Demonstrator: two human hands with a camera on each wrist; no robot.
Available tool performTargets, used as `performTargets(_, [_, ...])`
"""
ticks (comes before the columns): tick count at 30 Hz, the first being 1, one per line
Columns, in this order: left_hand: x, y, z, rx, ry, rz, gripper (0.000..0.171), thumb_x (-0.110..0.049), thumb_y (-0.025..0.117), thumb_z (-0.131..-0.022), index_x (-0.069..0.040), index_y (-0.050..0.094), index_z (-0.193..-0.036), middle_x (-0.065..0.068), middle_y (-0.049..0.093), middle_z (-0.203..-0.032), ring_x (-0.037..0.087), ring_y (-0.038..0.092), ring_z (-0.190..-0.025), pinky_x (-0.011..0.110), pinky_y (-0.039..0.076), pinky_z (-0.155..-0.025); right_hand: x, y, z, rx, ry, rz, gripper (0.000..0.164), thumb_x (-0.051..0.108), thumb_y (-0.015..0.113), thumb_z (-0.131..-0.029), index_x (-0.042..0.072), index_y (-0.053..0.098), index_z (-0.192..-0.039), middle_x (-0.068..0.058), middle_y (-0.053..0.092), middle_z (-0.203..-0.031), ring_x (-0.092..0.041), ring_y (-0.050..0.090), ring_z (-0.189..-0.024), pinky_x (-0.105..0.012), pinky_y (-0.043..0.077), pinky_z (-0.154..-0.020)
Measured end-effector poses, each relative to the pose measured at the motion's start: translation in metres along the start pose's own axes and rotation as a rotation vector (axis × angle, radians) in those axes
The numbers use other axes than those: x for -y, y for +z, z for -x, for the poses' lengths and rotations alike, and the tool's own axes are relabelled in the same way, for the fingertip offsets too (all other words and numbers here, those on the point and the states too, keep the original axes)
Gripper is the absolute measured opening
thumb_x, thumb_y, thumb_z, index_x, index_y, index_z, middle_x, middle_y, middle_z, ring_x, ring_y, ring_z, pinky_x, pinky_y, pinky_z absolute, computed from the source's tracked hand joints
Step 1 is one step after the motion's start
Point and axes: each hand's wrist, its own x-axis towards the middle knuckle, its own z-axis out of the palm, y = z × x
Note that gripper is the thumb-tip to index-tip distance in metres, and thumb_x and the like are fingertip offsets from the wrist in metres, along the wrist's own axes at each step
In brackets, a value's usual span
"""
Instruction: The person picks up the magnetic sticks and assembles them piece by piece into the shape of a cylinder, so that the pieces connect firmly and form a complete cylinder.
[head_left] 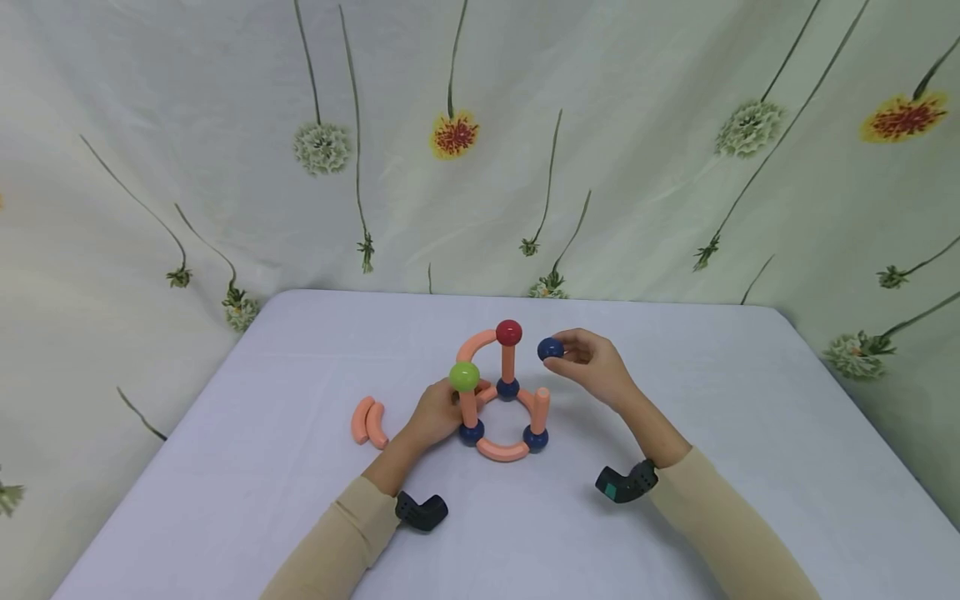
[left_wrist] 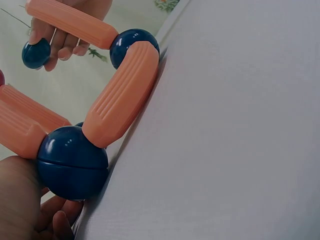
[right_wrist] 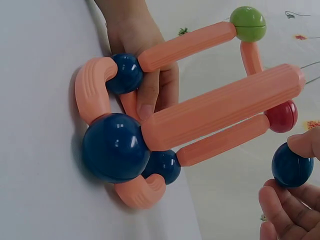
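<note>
A ring of curved orange rods and blue balls lies on the table, with upright rods rising from it. A green ball (head_left: 464, 376) and a red ball (head_left: 508, 332) top two uprights, and a curved rod (head_left: 475, 342) bridges them. The right-hand upright rod (head_left: 542, 408) has a bare top. My left hand (head_left: 433, 415) reaches behind the green-topped post and grips the ring's back-left curved rod (right_wrist: 130, 106), its fingers partly hidden. Between thumb and fingers, my right hand (head_left: 592, 360) pinches a loose blue ball (head_left: 550, 348), apart from the frame and right of the red ball.
Two curved orange rods (head_left: 369, 421) lie side by side on the white-covered table (head_left: 225, 467), left of my left hand. A flower-printed cloth (head_left: 645, 167) hangs behind the table's far edge. Each wrist wears a black camera (head_left: 423, 511).
</note>
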Motion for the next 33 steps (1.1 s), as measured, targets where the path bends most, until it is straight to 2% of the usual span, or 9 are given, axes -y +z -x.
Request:
performTargets(5, [0.001, 0.0, 0.0, 0.004, 0.006, 0.001, 0.026, -0.023, 0.072, -0.09, -0.012, 0.071, -0.113, 0.003, 0.071, -0.109, 0.026, 0.057, -0.118, 0.053, 0.042, -0.098, 0.009, 0.0, 0.006, 0.009, -0.013, -0.018, 0.038, 0.017, 0.073, -0.088, -0.001, 0.062, -0.12, -0.012, 0.067, -0.1, -0.024, 0.059, -0.087, -0.027, 0.051, -0.074])
performTargets(16, [0.0, -0.001, 0.0, 0.007, 0.007, 0.003, 0.027, -0.023, 0.072, -0.09, -0.011, 0.07, -0.114, 0.004, 0.07, -0.111, 0.027, 0.056, -0.12, 0.053, 0.042, -0.099, 0.026, 0.003, 0.022, 0.033, -0.106, -0.031, 0.033, 0.011, 0.073, -0.088, -0.002, 0.063, -0.116, -0.009, 0.067, -0.092, -0.025, 0.056, -0.085, -0.028, 0.049, -0.073])
performTargets(26, [0.0, -0.001, 0.0, 0.005, 0.008, 0.004, 0.025, -0.019, 0.07, -0.091, -0.011, 0.071, -0.114, 0.004, 0.07, -0.112, 0.028, 0.056, -0.121, 0.055, 0.041, -0.1, 0.027, 0.003, 0.03, 0.067, -0.147, -0.068, 0.031, 0.006, 0.072, -0.087, -0.005, 0.063, -0.114, -0.01, 0.067, -0.092, -0.024, 0.058, -0.083, -0.025, 0.05, -0.073])
performTargets(33, [0.001, -0.001, 0.0, 0.006, 0.002, 0.002, 0.025, -0.02, 0.07, -0.091, -0.011, 0.071, -0.114, 0.003, 0.07, -0.112, 0.028, 0.056, -0.121, 0.055, 0.041, -0.1, 0.026, 0.003, 0.034, 0.079, -0.168, -0.07, 0.03, 0.006, 0.072, -0.086, -0.005, 0.063, -0.113, -0.01, 0.067, -0.093, -0.023, 0.058, -0.083, -0.028, 0.05, -0.074])
